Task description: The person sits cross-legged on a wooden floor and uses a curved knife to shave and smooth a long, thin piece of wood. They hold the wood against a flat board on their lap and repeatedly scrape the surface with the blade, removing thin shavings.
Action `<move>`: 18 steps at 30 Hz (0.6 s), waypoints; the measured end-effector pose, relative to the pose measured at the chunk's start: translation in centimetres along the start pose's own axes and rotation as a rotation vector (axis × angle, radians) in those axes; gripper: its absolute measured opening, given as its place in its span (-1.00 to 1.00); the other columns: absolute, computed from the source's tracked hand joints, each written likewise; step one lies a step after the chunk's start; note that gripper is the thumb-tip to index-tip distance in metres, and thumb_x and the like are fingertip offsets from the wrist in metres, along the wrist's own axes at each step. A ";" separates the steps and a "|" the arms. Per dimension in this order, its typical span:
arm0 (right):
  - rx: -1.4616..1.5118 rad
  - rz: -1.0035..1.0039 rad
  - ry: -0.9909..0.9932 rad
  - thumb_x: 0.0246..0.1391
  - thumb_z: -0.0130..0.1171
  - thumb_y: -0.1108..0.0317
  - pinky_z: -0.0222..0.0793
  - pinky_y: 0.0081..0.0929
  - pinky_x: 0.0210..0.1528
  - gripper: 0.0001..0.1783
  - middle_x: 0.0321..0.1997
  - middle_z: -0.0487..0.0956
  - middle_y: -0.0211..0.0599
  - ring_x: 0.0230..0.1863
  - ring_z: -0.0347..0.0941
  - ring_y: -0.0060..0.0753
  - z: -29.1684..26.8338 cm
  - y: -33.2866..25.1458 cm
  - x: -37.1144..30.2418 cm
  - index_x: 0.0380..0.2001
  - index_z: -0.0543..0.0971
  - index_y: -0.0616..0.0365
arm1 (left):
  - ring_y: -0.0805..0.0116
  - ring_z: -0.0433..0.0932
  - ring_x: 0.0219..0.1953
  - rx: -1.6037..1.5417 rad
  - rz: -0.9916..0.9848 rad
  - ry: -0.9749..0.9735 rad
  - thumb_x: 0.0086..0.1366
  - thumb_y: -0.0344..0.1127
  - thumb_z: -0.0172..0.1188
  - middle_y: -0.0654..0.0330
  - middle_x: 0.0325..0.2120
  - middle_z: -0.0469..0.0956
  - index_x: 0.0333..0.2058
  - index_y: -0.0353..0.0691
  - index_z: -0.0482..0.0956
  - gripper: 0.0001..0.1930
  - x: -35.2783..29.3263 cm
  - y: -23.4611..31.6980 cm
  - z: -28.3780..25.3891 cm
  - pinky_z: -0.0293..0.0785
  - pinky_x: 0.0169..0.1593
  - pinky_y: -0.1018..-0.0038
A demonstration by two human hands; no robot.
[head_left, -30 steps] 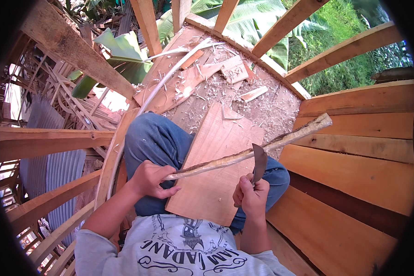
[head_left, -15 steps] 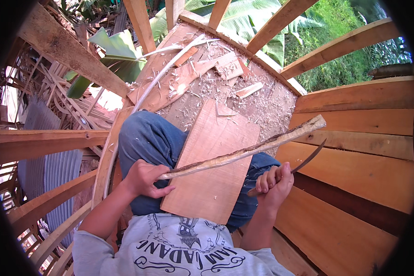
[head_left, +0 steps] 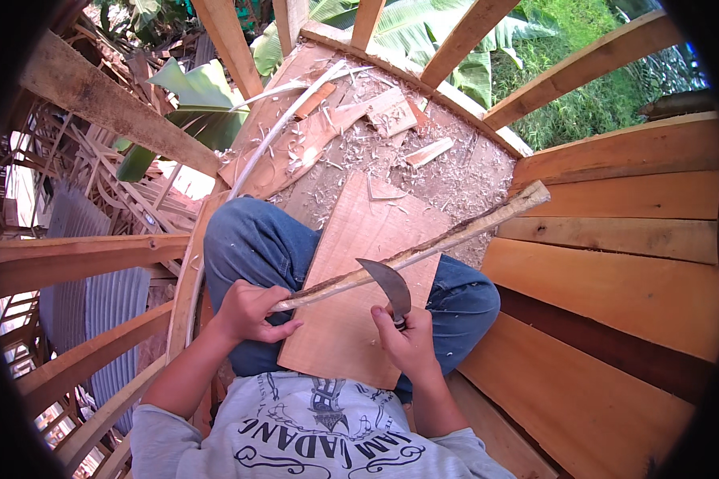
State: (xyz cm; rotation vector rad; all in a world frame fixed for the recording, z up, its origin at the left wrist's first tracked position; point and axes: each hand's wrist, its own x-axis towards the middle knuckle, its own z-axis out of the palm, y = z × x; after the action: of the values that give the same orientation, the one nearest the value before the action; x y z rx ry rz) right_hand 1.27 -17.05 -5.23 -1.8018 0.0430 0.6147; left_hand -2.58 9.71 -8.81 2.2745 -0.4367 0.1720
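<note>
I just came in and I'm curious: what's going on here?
A person sits with a wooden board across their legs. The left hand grips one end of a long stick, slanting above the board. The right hand holds a curved knife against or just over the stick; I can't tell which. Wood shavings lie scattered beyond.

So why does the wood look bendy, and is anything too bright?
Head view: the fisheye lens bends the upper-right beam and leaves black corners; head view: the white patch beyond the left rails looks overexposed, while the curved knife reads clearly.
</note>
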 end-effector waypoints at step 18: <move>-0.490 -0.296 0.401 0.01 0.24 0.02 0.22 -0.40 -0.59 -0.55 -0.72 0.35 -0.14 -0.68 0.34 -0.21 -3.4 -0.2 2.7 -0.57 0.52 0.26 | 0.27 0.54 -0.68 0.014 -0.011 0.027 0.26 -0.05 0.09 0.23 -0.68 0.51 -0.42 -0.23 0.51 -0.68 -0.9 -0.5 0.4 0.39 -0.62 0.41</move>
State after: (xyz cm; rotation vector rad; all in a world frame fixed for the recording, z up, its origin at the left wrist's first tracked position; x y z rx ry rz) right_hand 4.94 -19.35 -5.59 -2.3273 -0.1115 0.0405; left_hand -3.29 9.95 -9.61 2.2848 -0.4096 0.2000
